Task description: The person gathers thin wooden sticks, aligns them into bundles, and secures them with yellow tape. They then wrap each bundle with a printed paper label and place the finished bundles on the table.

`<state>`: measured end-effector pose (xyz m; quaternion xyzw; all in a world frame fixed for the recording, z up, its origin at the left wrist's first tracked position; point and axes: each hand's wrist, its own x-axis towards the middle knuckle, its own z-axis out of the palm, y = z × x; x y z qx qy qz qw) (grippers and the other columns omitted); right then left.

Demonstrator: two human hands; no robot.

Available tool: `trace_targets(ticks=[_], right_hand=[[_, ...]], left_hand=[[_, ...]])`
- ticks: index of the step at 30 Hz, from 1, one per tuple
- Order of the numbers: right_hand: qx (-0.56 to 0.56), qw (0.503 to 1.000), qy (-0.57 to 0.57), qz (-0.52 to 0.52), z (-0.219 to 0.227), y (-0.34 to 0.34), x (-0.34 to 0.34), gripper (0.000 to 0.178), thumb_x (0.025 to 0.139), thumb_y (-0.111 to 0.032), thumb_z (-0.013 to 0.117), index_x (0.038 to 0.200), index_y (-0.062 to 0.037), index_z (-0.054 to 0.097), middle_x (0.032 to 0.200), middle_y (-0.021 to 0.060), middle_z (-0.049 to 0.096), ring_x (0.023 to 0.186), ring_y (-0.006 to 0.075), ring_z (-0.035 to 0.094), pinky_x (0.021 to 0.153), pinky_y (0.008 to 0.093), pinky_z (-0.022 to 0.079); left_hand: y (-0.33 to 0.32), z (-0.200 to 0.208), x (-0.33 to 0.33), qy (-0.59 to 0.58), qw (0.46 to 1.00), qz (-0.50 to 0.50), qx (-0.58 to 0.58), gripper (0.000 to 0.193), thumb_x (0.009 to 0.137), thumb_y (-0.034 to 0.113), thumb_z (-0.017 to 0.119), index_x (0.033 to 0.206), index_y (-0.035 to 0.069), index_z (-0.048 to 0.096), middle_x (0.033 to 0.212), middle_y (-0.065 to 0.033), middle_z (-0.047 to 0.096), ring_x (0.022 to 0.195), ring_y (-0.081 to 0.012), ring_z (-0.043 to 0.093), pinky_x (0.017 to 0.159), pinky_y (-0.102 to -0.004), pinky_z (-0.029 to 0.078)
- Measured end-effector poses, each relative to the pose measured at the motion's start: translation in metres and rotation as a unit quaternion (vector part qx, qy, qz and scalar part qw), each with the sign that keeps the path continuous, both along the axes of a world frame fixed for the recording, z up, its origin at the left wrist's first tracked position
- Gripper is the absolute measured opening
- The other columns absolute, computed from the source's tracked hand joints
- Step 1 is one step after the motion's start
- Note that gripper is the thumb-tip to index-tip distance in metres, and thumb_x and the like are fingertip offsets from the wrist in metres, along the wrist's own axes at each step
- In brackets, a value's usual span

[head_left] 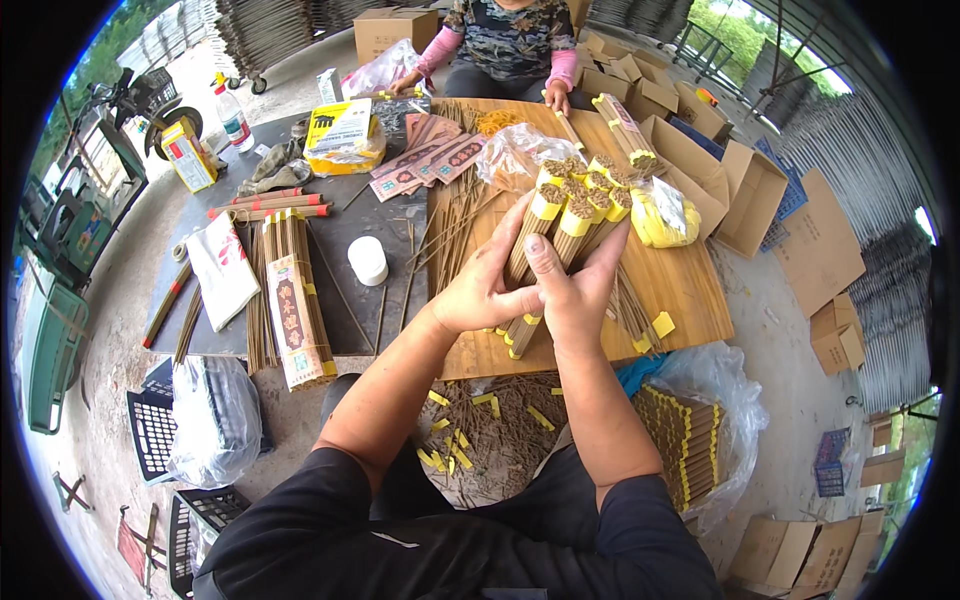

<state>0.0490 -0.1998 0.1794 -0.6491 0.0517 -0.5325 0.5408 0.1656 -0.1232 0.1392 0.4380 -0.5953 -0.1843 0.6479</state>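
Both my hands press from either side around a cluster of incense stick bundles (578, 215), tied with yellow paper bands, held tilted above the wooden board (690, 305). My left hand (482, 282) grips the left side and my right hand (578, 290) the right, thumbs across the near face. Loose incense sticks (458, 232) lie left of the cluster, and more sticks with yellow strips lie at its right. Printed paper labels (450, 157) are spread beyond. To the left, a wrapped incense pack (298, 318) lies near a white round jar (368, 261).
Across the table sits a co-worker (510, 40), one hand on an incense bundle. A clear bag of yellow strips (662, 218) is at the right, with cardboard boxes (750, 195) beyond. Below the edge, a plastic bag (740, 400) holds banded bundles; a black crate (152, 430) stands left.
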Motion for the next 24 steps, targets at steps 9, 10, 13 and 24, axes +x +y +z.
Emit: trace_targets(ticks=[9, 10, 13, 24], right_hand=[[-0.06, 0.993, 0.073, -0.072, 0.009, 0.011, 0.0, 0.108, 0.09, -0.036, 0.082, 0.159, 0.0039, 0.009, 0.146, 0.0227, 0.048, 0.133, 0.0305, 0.052, 0.112, 0.0419, 0.041], [-0.087, 0.989, 0.082, -0.083, 0.009, 0.009, 0.0, 0.11, 0.091, -0.041, 0.08, 0.159, 0.0038, 0.007, 0.147, 0.0242, 0.048, 0.135, 0.0329, 0.052, 0.112, 0.0435, 0.041], [-0.077, 0.991, 0.104, -0.032, 0.014, -0.001, -0.009, 0.102, 0.099, -0.052, 0.065, 0.16, 0.0045, 0.006, 0.148, 0.0251, 0.046, 0.137, 0.0334, 0.051, 0.113, 0.043, 0.04], [-0.093, 0.994, -0.051, 0.018, -0.018, -0.024, 0.006, 0.094, 0.096, -0.049, 0.071, 0.157, 0.0017, 0.021, 0.147, 0.0179, 0.047, 0.132, 0.0275, 0.05, 0.112, 0.0413, 0.04]], left_hand=[[0.006, 0.013, -0.005, -0.151, 0.979, 0.135, 0.015, 0.118, 0.07, 0.018, 0.083, 0.162, -0.002, 0.012, 0.152, -0.0281, 0.045, 0.142, -0.0388, 0.048, 0.118, -0.0414, 0.037], [0.006, 0.012, -0.003, -0.172, 0.973, 0.155, 0.011, 0.115, 0.07, 0.017, 0.082, 0.161, -0.003, 0.014, 0.15, -0.0288, 0.047, 0.141, -0.0398, 0.049, 0.117, -0.0414, 0.038], [0.004, 0.022, -0.004, -0.098, 0.986, 0.112, 0.072, 0.104, 0.071, 0.014, 0.076, 0.158, -0.004, 0.022, 0.146, -0.03, 0.05, 0.138, -0.0418, 0.051, 0.116, -0.042, 0.039], [-0.003, -0.001, 0.0, -0.035, 0.995, 0.097, -0.013, 0.113, 0.083, 0.052, 0.082, 0.16, -0.003, 0.021, 0.153, -0.0237, 0.046, 0.145, -0.0393, 0.042, 0.12, -0.0426, 0.032]])
